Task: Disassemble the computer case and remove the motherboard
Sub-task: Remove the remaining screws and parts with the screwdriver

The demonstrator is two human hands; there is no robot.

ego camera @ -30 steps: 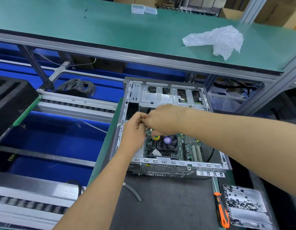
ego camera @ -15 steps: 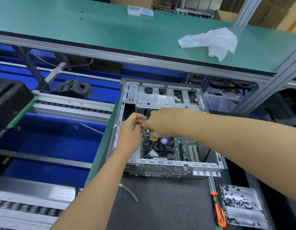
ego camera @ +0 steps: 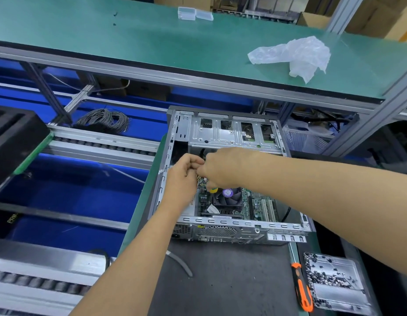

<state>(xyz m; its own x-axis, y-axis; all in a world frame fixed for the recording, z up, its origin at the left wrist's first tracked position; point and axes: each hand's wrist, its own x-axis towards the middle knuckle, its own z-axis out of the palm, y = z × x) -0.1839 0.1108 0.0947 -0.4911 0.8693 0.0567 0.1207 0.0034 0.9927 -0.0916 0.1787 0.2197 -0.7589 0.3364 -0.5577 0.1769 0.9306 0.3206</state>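
Note:
The open computer case [ego camera: 229, 226] lies on its side on a dark mat, with the green motherboard [ego camera: 255, 201] and its black CPU fan [ego camera: 227, 198] inside. My left hand [ego camera: 183, 179] and my right hand [ego camera: 223, 167] meet over the board's upper left corner. Both have curled fingers that pinch a cable with yellow wires [ego camera: 199, 178]. The plug itself is hidden under my fingers. The silver drive cage [ego camera: 229, 133] fills the far end of the case.
An orange-handled screwdriver [ego camera: 301, 288] lies on the mat at the right, next to a clear tray of screws [ego camera: 334, 283]. A grey cable tie [ego camera: 180, 263] lies in front of the case. Left are roller rails [ego camera: 102, 144] and blue bins; a plastic bag [ego camera: 296, 55] sits on the green shelf above.
Both hands stay together at the same corner of the board, with only small finger movement. The view has shifted slightly.

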